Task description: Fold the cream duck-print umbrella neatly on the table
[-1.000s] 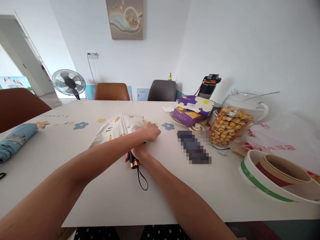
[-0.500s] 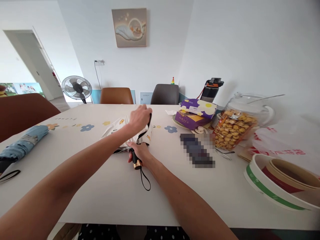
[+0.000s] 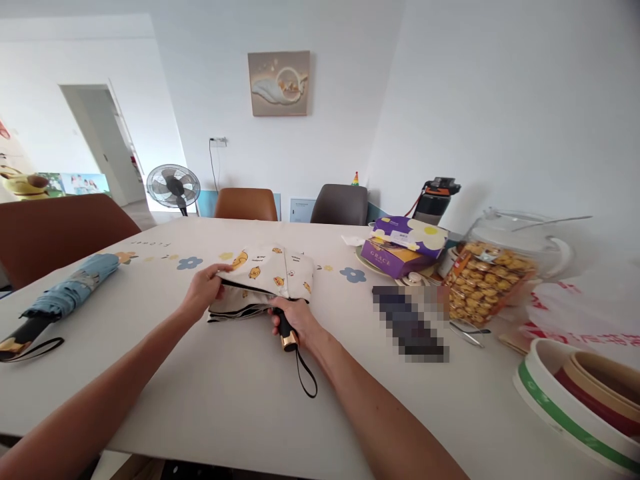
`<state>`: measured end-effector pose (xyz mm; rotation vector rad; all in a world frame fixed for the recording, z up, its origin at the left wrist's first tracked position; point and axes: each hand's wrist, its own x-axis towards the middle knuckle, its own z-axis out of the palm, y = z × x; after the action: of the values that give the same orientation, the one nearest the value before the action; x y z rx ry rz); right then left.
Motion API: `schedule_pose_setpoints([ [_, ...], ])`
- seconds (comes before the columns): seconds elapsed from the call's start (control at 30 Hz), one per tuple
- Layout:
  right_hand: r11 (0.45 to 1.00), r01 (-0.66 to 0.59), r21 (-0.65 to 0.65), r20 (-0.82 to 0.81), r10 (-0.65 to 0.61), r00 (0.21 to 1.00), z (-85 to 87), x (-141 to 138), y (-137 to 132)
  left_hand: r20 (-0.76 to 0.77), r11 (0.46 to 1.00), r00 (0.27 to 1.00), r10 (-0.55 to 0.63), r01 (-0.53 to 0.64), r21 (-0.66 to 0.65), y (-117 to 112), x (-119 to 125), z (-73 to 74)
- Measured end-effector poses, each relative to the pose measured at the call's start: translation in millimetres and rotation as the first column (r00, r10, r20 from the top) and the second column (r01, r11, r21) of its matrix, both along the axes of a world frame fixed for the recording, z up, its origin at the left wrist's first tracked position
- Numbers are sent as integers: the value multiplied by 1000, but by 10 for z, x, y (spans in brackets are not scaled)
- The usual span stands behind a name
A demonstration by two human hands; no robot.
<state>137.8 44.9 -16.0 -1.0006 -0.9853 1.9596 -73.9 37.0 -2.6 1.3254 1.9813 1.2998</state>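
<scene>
A white folding umbrella (image 3: 270, 273) with small yellow cartoon figures and black-edged canopy folds lies on the table in front of me, its canopy loose and collapsed. My right hand (image 3: 299, 320) is wrapped round the top of its black handle, which ends in a gold cap and a black wrist loop. At the canopy's left edge, my left hand (image 3: 206, 288) pinches a fold of the cloth between thumb and fingers. A second umbrella, light blue (image 3: 75, 287) and rolled up, rests on the left of the table with its black and gold handle toward me.
On the right stand a purple tissue box (image 3: 395, 257), a black bottle (image 3: 434, 200), a clear jug (image 3: 520, 233), a snack tub (image 3: 487, 280) and stacked paper bowls (image 3: 555, 413). A pixelated dark object (image 3: 410, 327) lies nearer. Chairs (image 3: 245, 203) and a fan (image 3: 174, 188) stand beyond the table.
My left hand has moved from above the canopy's right side to its left edge, drawing a fold leftward. My right hand keeps its hold on the handle. The camera view has shifted slightly.
</scene>
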Motion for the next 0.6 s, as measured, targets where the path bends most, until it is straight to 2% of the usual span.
schedule_pose_setpoints([
  [0.1,999,-28,-16,-36,28,999,25,34,12,93,999,995,-30,31,-8,-8,-24,-133],
  [0.23,996,-57,-66,-100,50,994,31,69,47,94,999,994,-48,49,-4,-1,-22,-195],
  [0.47,987,-125,-104,-172,106,979,35,108,77,-43,995,998,-50,46,-90,-31,-39,-251],
  [0.6,994,-55,-92,-112,44,993,6,72,71,-150,991,988,-40,20,-131,-61,-25,-222],
])
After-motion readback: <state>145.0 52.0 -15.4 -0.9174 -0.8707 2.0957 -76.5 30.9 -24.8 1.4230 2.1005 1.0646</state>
